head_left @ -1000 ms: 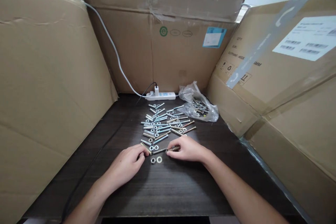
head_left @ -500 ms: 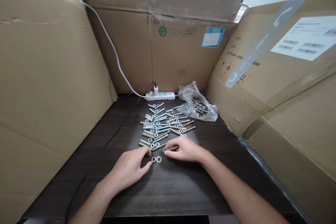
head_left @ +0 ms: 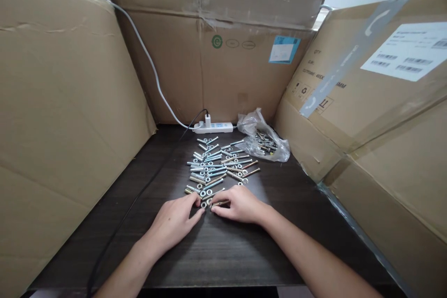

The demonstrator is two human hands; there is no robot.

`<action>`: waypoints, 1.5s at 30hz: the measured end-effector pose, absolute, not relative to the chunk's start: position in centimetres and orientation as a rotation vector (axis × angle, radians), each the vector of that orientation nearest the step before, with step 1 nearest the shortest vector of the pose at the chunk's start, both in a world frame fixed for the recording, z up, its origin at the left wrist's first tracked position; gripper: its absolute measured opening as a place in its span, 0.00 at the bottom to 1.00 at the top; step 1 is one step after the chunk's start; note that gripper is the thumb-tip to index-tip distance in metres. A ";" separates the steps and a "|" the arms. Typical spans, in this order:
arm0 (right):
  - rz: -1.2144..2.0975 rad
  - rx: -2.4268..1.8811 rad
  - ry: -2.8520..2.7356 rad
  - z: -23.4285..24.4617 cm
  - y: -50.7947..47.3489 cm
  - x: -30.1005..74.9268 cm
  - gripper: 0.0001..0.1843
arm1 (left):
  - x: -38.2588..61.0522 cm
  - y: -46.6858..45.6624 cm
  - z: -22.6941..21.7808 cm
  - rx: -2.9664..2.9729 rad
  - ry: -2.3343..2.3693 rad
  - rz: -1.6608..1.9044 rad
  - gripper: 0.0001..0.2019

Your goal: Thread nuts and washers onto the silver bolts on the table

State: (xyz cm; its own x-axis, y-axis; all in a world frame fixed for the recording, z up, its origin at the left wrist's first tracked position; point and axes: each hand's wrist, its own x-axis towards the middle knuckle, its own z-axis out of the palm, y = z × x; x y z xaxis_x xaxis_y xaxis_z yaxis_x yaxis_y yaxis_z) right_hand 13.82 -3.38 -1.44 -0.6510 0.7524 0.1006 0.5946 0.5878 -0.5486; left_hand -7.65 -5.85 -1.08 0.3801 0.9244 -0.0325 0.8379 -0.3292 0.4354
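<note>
Both of my hands rest on a dark wooden table (head_left: 223, 251), meeting at the near end of a spread of bolts and washers (head_left: 216, 167). My right hand (head_left: 237, 206) is closed, its fingertips pinching a brownish bolt (head_left: 220, 203) that lies flat and points left. My left hand (head_left: 174, 221) has its fingers stretched forward, the fingertips touching a small washer (head_left: 204, 204) beside the bolt's tip. Silvery and brassy bolts lie in rough rows just beyond the hands.
A crumpled clear plastic bag (head_left: 263, 142) with more bolts lies at the back right. A white power strip (head_left: 213, 126) sits against the back cardboard box (head_left: 223, 56), its white cable running up left. Tall cardboard boxes close in on both sides. A black cable (head_left: 118, 228) crosses the table's left.
My right hand has slid left with the bolt toward my left hand. The two loose washers in front have moved up to the bolt's tip under my left fingertips.
</note>
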 end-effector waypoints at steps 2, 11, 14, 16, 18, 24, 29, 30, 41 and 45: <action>0.699 -1.090 -2.473 -1.7 -3.2 13.8 0.13 | -7.7 -5.9 -1.2 2.249 1.530 0.328 0.06; 0.749 -0.976 -2.211 -1.6 -3.0 14.4 0.13 | -5.1 -5.5 0.4 1.627 1.223 0.708 0.13; 0.655 -0.932 -2.081 -1.1 -3.0 14.7 0.13 | -3.1 -4.5 1.1 1.156 1.115 0.683 0.16; 0.574 -0.944 -2.070 -0.8 -2.8 15.0 0.13 | -1.9 -3.7 1.3 0.969 0.993 0.684 0.17; 0.512 -0.973 -2.110 -0.5 -2.5 15.5 0.12 | -0.8 -2.9 1.4 0.864 0.926 0.686 0.15; 0.339 -1.215 -2.196 0.8 -1.8 17.3 0.17 | 0.8 -1.4 0.9 0.737 0.772 0.677 0.10; 0.222 -1.323 -2.253 1.4 -1.8 17.7 0.16 | 1.0 -1.2 -0.1 0.729 0.750 0.704 0.08; 0.222 -1.335 -2.261 1.4 -1.8 17.7 0.17 | 1.0 -1.2 -0.3 0.732 0.753 0.704 0.09; 0.411 -1.304 -2.197 1.1 -1.4 18.5 0.14 | 1.0 -1.4 -1.1 0.761 0.768 0.747 0.11; 0.477 -1.225 -2.078 0.8 -1.5 18.4 0.16 | 1.2 -1.5 -1.3 0.818 0.790 0.765 0.10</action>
State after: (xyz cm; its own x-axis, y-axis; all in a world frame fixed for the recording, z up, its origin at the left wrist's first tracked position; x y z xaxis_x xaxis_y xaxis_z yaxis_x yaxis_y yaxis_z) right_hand 18.39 -1.47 0.77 -0.3353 0.8700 0.3615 0.6250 0.4925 -0.6056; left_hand 1.16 -1.46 -1.29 0.4846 0.8224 -0.2979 -0.2713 0.4651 0.8427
